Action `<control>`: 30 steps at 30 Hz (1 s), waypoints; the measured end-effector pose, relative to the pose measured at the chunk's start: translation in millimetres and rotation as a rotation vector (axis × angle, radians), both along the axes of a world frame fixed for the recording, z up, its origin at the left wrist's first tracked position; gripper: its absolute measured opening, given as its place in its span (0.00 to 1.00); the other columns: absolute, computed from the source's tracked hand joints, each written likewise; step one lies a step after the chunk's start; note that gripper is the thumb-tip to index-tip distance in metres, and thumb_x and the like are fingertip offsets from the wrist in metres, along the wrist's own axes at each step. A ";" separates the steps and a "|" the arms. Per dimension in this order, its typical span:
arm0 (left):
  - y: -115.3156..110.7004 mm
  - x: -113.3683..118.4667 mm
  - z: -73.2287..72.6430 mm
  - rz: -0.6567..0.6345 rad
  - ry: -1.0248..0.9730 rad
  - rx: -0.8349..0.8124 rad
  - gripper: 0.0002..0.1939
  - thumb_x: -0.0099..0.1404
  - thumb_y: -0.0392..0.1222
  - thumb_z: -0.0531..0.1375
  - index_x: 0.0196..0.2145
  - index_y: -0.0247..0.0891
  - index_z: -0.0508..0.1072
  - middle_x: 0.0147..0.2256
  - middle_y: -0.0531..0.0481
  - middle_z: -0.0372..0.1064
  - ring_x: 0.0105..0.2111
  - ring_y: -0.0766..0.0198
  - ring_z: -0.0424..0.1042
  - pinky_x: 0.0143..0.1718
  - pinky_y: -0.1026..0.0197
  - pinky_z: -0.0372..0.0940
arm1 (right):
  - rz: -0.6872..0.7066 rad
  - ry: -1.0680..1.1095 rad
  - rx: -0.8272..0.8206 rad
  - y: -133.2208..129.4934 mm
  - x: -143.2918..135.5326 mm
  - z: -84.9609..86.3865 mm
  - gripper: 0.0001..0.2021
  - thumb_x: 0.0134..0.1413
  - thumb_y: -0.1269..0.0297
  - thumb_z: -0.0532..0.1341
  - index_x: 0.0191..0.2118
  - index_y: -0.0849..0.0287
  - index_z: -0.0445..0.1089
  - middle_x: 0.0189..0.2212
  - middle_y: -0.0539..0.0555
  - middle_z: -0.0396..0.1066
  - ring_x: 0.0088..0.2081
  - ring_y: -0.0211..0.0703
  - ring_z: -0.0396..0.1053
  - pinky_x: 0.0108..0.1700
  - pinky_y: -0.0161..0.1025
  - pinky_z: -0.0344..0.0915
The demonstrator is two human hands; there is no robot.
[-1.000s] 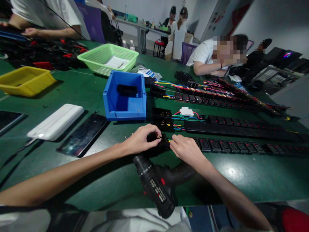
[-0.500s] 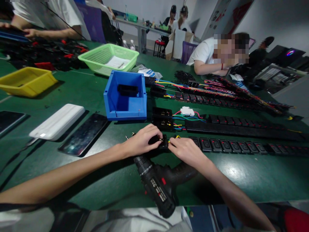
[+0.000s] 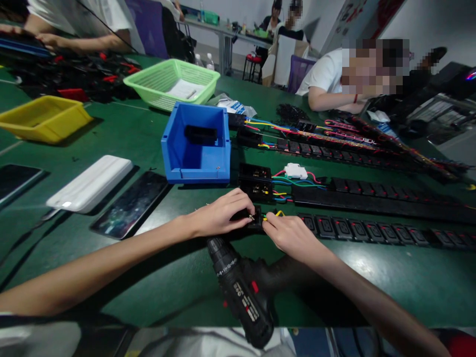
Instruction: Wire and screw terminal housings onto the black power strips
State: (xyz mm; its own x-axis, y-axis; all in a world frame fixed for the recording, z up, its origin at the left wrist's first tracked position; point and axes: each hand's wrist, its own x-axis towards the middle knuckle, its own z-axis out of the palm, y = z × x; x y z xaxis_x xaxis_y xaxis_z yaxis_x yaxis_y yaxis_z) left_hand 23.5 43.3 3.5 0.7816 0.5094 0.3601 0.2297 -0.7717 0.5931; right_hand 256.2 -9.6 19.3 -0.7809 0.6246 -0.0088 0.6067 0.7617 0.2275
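My left hand (image 3: 232, 212) is closed at the left end of a small black terminal box (image 3: 257, 218), thumb and fingers bent over it. A brass-coloured bit of metal shows at the fingertips. My right hand (image 3: 292, 234) pinches a yellow wire (image 3: 278, 213) just right of that box. From there a black strip of sockets (image 3: 342, 228) with red marks runs off to the right. Beneath my wrists lies a black cordless drill (image 3: 243, 292), its chuck pointing toward my left forearm. My fingers hide much of the terminal box.
Behind my hands stands a blue bin (image 3: 197, 166) with a black part inside. More wired socket strips (image 3: 316, 148) lie at the back right. Leftward are a phone (image 3: 130, 206), a white power bank (image 3: 91, 183), a yellow tray (image 3: 44, 131) and a green basket (image 3: 148, 94). Other people sit across the table.
The view has shifted slightly, and the things on the table have moved a little in the picture. Both hands stay at the box; more of the yellow wire shows by my right fingertips.
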 end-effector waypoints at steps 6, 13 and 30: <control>3.5 -1.2 -4.6 0.005 -0.041 -0.027 0.07 0.68 0.38 0.55 0.43 0.36 0.67 0.39 0.44 0.67 0.43 0.60 0.63 0.46 0.57 0.64 | 0.023 0.055 0.017 5.4 3.6 -3.9 0.06 0.58 0.78 0.55 0.34 0.60 0.63 0.32 0.52 0.65 0.25 0.39 0.64 0.27 0.39 0.46; 6.2 -0.5 -4.0 0.015 -0.071 -0.087 0.07 0.66 0.35 0.57 0.43 0.37 0.66 0.40 0.45 0.67 0.44 0.61 0.64 0.47 0.57 0.64 | -0.031 0.201 0.037 5.3 9.7 -16.0 0.04 0.60 0.73 0.56 0.33 0.58 0.63 0.30 0.51 0.63 0.26 0.39 0.62 0.30 0.40 0.50; 11.4 3.6 -4.0 0.068 -0.080 -0.144 0.07 0.65 0.33 0.58 0.42 0.35 0.67 0.38 0.45 0.68 0.42 0.61 0.66 0.45 0.57 0.64 | 0.097 0.425 -0.032 11.7 14.8 -18.6 0.11 0.57 0.79 0.48 0.41 0.63 0.62 0.34 0.53 0.66 0.26 0.36 0.63 0.28 0.37 0.62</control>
